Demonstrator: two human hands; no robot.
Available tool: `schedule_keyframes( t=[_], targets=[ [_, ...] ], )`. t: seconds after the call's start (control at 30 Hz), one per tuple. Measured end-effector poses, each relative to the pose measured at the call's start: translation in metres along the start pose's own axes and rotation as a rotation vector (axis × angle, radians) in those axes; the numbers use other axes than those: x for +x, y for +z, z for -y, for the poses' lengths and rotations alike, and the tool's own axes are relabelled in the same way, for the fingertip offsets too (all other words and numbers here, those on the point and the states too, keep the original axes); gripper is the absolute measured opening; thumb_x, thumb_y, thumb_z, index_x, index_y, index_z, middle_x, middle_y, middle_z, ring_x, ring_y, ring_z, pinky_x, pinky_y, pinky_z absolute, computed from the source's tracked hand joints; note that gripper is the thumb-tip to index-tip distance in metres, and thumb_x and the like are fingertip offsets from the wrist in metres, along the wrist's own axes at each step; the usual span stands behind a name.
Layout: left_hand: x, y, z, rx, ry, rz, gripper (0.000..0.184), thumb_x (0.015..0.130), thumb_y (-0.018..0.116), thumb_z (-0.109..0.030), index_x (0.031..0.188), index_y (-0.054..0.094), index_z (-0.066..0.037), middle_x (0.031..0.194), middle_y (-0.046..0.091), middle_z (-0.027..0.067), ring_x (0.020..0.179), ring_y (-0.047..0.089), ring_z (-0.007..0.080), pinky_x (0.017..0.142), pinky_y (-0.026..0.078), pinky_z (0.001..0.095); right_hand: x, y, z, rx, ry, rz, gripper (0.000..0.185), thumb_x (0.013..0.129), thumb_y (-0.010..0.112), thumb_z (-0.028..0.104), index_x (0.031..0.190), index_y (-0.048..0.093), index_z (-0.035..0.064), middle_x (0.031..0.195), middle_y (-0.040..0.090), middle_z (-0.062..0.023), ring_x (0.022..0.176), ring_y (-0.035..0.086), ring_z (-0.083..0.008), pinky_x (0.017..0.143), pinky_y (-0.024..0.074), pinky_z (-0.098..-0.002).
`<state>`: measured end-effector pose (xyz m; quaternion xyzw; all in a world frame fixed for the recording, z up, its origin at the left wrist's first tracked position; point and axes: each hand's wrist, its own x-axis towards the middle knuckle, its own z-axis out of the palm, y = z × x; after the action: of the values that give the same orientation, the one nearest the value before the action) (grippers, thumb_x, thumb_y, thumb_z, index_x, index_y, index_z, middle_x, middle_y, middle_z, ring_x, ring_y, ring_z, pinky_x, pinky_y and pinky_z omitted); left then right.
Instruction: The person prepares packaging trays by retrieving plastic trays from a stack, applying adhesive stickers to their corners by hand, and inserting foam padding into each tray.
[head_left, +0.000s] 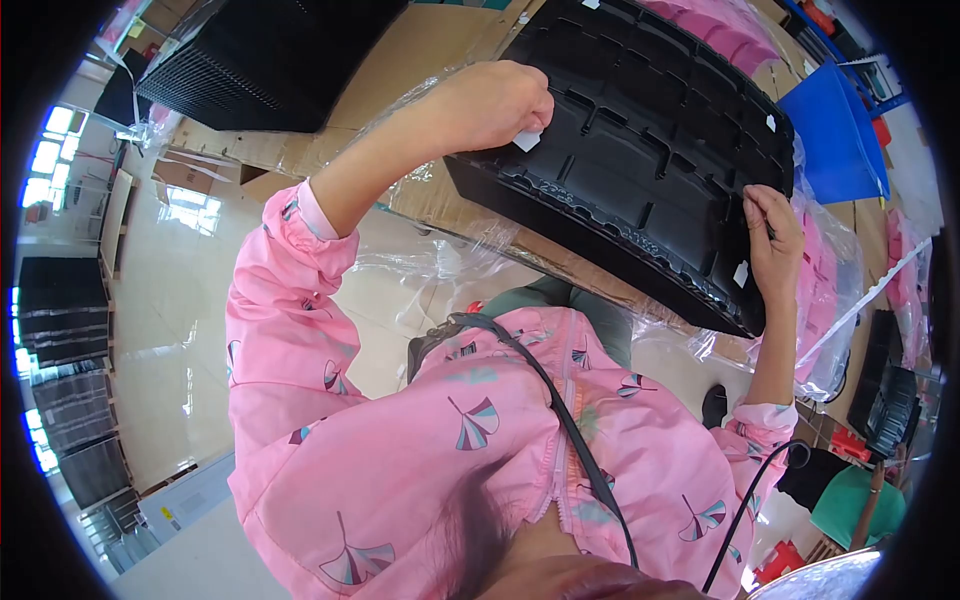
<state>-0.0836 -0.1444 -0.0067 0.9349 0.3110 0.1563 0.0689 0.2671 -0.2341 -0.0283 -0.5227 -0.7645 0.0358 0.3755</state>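
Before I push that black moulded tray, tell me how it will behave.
The black moulded tray is probably fairly stiff, given its raised ribs and deep side wall. Its glossy surface may feel slippery. Broad and low, it seems unlikely to tip or roll.

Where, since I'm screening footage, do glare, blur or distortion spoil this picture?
Head view throughout: fisheye distortion bends the scene inside a black rim; windows burn out white at the left edge; the floor reflects bright patches; the black tray has sheen but readable ribs; the hair looks soft; the left hand and right hand look fairly sharp.
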Motion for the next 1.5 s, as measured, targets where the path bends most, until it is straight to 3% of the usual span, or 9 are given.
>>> schedule_keyframes(
  t=[0.57, 0.77, 1.07, 1.27, 1.5],
  targets=[
    [-0.014, 0.003, -0.002, 0.031, 0.123, -0.077, 0.006, 0.081, 0.057, -0.009, 0.077, 0.055, -0.005, 0.077, 0.051, 0.0072, 0.073, 0.053, 0.0277, 0.065, 0.043, 0.0359, -0.001, 0.001, 0.001, 0.008, 0.009, -0.011, 0.013, 0.081, 0.060, 0.002, 0.093, 0.062, -0.0001, 0.092, 0.062, -0.0092, 0.083, 0.060, -0.0195, 0.073, 0.0462, -0.0251],
    [-0.010, 0.001, -0.001, -0.027, 0.027, -0.069, 0.007, 0.082, 0.056, -0.011, 0.081, 0.057, -0.005, 0.080, 0.054, 0.0066, 0.077, 0.055, 0.0276, 0.066, 0.044, 0.0353, 0.000, 0.001, 0.004, -0.006, 0.004, 0.008, 0.013, 0.081, 0.060, 0.002, 0.093, 0.062, -0.0004, 0.091, 0.061, -0.0091, 0.082, 0.060, -0.0197, 0.071, 0.0462, -0.0255],
    [0.006, -0.012, 0.001, 0.040, 0.016, 0.236, 0.013, 0.085, 0.051, -0.015, 0.079, 0.058, -0.006, 0.084, 0.054, 0.0085, 0.080, 0.056, 0.0287, 0.071, 0.044, 0.0390, -0.001, 0.001, 0.004, -0.011, 0.010, 0.006, 0.012, 0.081, 0.060, 0.002, 0.093, 0.062, -0.0007, 0.091, 0.061, -0.0091, 0.082, 0.060, -0.0199, 0.071, 0.0461, -0.0252],
    [-0.004, -0.006, -0.002, 0.109, 0.182, 0.063, 0.008, 0.080, 0.057, -0.011, 0.077, 0.056, -0.004, 0.077, 0.052, 0.0076, 0.072, 0.055, 0.0279, 0.065, 0.044, 0.0363, -0.001, 0.000, 0.005, -0.008, 0.017, 0.010, 0.012, 0.081, 0.060, 0.002, 0.092, 0.062, -0.0008, 0.091, 0.061, -0.0092, 0.082, 0.060, -0.0197, 0.071, 0.0461, -0.0250],
    [-0.005, -0.005, 0.000, 0.123, 0.196, 0.044, 0.008, 0.080, 0.059, -0.012, 0.077, 0.056, -0.004, 0.075, 0.051, 0.0075, 0.071, 0.055, 0.0271, 0.063, 0.044, 0.0361, -0.002, 0.001, 0.004, 0.000, 0.023, 0.008, 0.012, 0.081, 0.060, 0.002, 0.092, 0.062, -0.0010, 0.091, 0.061, -0.0087, 0.081, 0.060, -0.0190, 0.070, 0.0461, -0.0248]
  ],
)
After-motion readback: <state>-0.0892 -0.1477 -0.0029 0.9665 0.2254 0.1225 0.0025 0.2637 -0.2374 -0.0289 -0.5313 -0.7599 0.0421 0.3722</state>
